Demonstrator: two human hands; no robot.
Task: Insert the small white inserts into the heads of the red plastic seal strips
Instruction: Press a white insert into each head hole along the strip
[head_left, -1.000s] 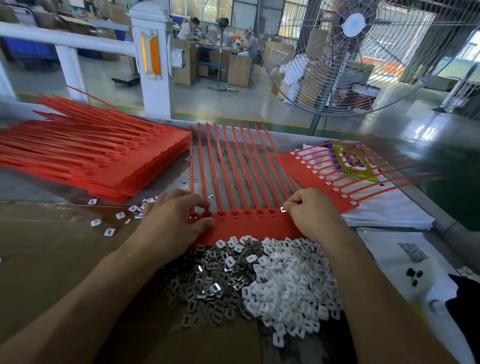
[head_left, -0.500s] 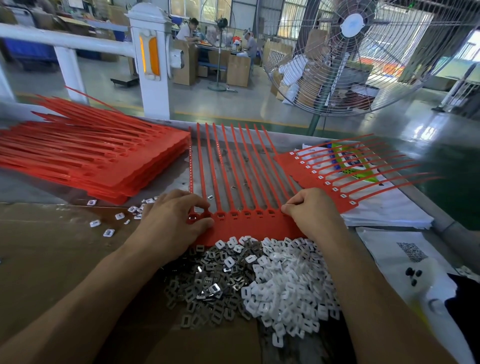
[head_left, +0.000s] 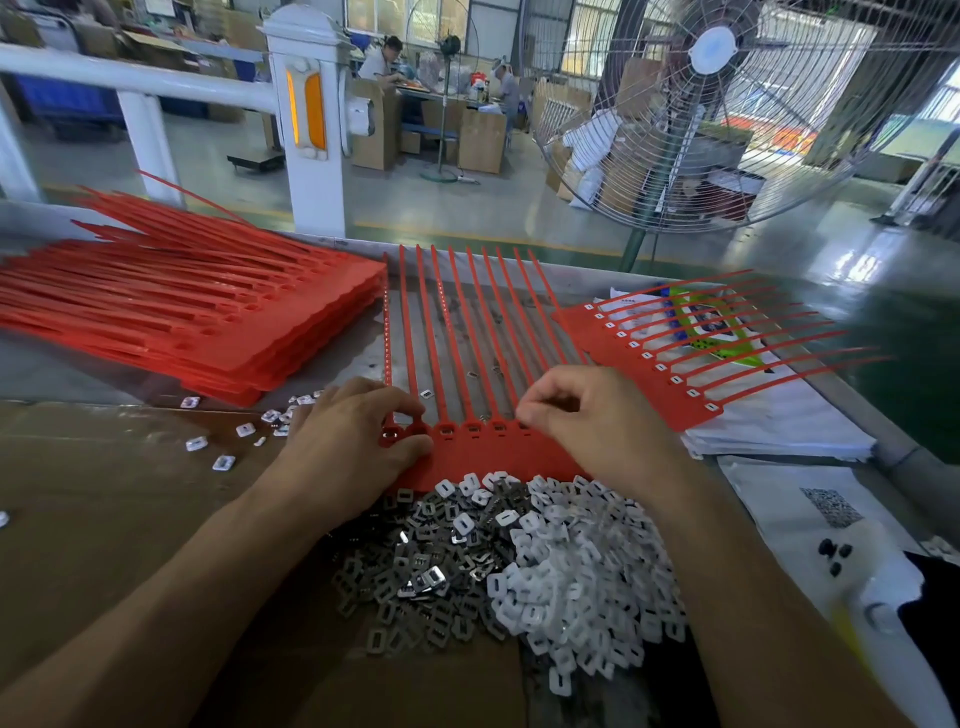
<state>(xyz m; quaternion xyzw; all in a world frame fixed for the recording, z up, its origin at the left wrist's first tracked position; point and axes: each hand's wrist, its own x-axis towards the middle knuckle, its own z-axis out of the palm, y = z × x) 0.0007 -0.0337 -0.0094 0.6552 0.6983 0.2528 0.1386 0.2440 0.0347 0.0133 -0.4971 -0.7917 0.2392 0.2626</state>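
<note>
A red sheet of joined seal strips (head_left: 483, 452) lies flat in front of me, heads toward me and tails pointing away. My left hand (head_left: 343, 441) pinches the leftmost heads between thumb and forefinger. At the right end of the head row, my right hand (head_left: 597, 431) hovers just above the strips with fingers curled and fingertips pinched together on a small white insert, which is mostly hidden. A heap of white inserts (head_left: 571, 571) lies just below the sheet, beside a heap of grey metal clips (head_left: 415, 561).
A tall stack of red strip sheets (head_left: 208, 322) sits at the left. Another sheet with white inserts in its heads (head_left: 649, 374) lies at the right on white bags (head_left: 779, 426). Loose inserts (head_left: 223, 462) dot the cardboard (head_left: 104, 519). A large fan (head_left: 711, 104) stands beyond the table.
My right hand has lifted slightly off the strip heads and its fingers have curled up more. The left hand and the sheet have stayed put.
</note>
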